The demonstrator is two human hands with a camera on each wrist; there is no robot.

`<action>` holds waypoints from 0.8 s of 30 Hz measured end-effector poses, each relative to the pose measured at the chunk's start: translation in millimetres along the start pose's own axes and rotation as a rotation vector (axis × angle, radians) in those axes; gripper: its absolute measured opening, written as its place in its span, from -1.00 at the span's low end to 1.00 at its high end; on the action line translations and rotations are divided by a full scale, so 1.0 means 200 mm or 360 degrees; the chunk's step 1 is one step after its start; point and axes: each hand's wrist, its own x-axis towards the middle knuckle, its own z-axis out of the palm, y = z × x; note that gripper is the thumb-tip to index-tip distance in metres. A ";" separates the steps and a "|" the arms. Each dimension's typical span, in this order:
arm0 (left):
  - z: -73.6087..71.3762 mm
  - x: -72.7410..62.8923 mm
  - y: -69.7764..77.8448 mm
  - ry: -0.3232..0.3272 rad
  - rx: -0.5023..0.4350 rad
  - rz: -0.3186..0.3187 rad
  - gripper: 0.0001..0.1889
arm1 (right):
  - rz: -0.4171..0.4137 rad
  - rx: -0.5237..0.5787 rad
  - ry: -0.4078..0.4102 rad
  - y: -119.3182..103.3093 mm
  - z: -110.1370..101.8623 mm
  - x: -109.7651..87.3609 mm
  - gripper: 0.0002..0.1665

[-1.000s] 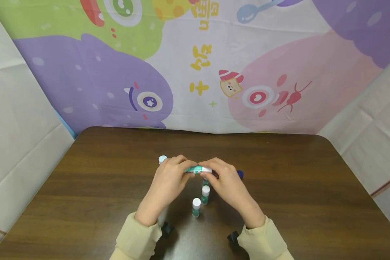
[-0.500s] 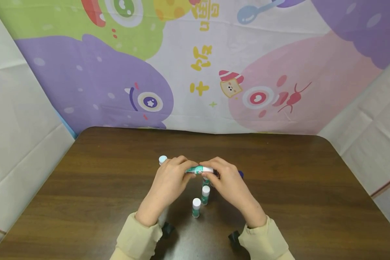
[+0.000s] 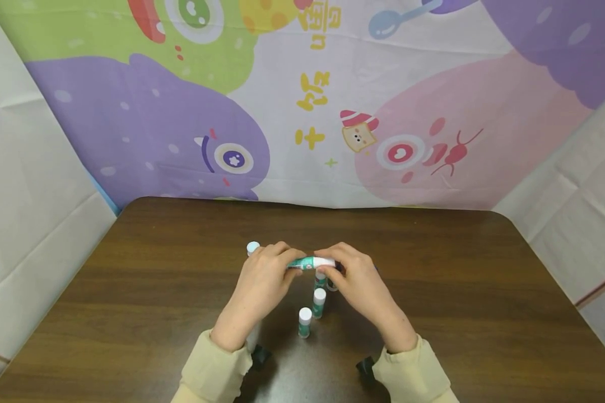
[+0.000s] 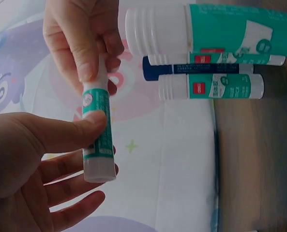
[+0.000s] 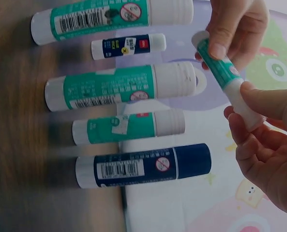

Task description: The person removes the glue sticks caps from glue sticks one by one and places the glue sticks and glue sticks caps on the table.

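Note:
A glue stick (image 3: 302, 263) with a green label and white ends is held level between the two hands above the table. The left hand (image 3: 264, 271) pinches its green body between thumb and fingers, its other fingers spread in the left wrist view. On the long white cap end, the right hand (image 3: 358, 280) has its thumb and curled fingers. Below the hands stand upright green-and-white glue sticks, one nearest the person (image 3: 305, 323) and another just behind it (image 3: 319, 304). A dark blue glue stick (image 5: 138, 166) stands among them in the right wrist view.
A smaller navy glue stick with a white cap (image 5: 128, 46) stands between larger green ones. One white cap (image 3: 252, 247) shows behind the left hand. A patterned cloth (image 3: 307, 173) hangs behind the brown table (image 3: 156, 313). Black straps or devices (image 3: 260, 356) sit by the sleeves.
The right hand has shifted slightly to the right, and more of the held glue stick's white end shows between the hands. The left hand stays nearly still; the standing sticks have not moved.

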 end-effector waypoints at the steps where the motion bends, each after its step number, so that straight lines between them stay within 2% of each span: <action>1: 0.00 0.00 0.00 0.0011 0.0004 -0.0004 -0.76 | 0.0000 -0.0018 0.0012 0.00 0.00 0.00 -0.71; 7: 0.01 0.00 0.00 0.0023 0.0034 -0.0006 -0.77 | 0.0003 -0.0062 0.0053 0.02 -0.01 0.01 -0.72; 10: 0.01 0.00 -0.01 0.0034 0.0033 -0.0039 -0.76 | 0.0005 -0.0058 0.0056 0.02 -0.01 0.01 -0.72; 24: 0.04 0.00 -0.03 0.0068 -0.0081 -0.0352 -0.81 | 0.0066 -0.0121 0.0184 0.05 -0.07 0.00 -0.70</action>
